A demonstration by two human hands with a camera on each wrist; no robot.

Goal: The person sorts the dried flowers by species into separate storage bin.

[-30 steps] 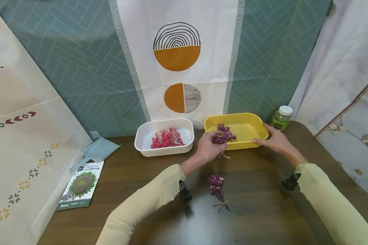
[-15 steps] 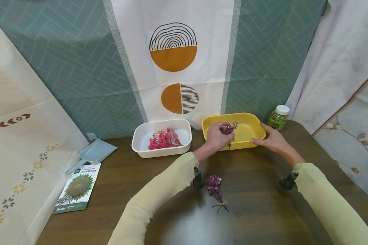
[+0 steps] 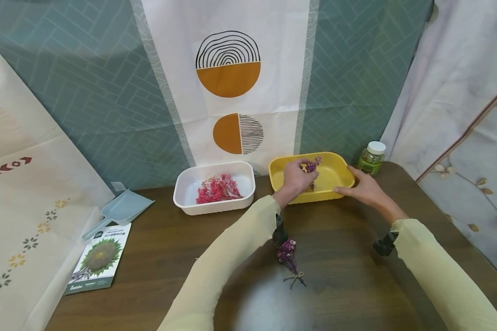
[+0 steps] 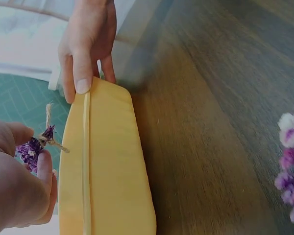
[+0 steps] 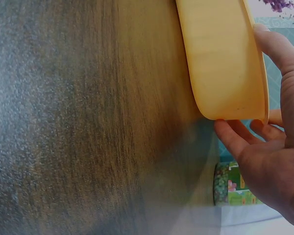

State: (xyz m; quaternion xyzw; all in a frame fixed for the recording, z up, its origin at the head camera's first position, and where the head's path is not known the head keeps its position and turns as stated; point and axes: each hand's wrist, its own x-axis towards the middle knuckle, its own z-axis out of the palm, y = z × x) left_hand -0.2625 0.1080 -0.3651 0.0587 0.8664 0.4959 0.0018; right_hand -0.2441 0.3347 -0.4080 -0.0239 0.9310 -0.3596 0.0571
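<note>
In the head view my left hand (image 3: pixel 295 178) is over the left part of a yellow plastic tub (image 3: pixel 332 178), pinching a small bunch of purple dried flowers (image 3: pixel 313 164). Twine is tied round its stems, as the left wrist view shows, where thumb and fingers close on the bunch (image 4: pixel 28 155). My right hand (image 3: pixel 367 189) grips the right end of the tub, with the thumb at the front rim and the fingers round the corner. A second twine-tied purple bunch (image 3: pixel 287 255) lies on the table in front, partly overlapped by my left wrist's camera.
Left of the tub stands a white tub (image 3: pixel 186 191) with pink dried flowers (image 3: pixel 218 188). A jar with a white lid (image 3: pixel 372 157) stands behind my right hand. A light-blue dustpan (image 3: pixel 126 207) and a sunflower seed packet (image 3: pixel 101 257) lie on the table (image 3: pixel 165 257) at the left.
My left hand has carried the purple bunch from the yellow tub's front rim rightward and further in over the tub. My right hand keeps its grip. The head view has shifted slightly right.
</note>
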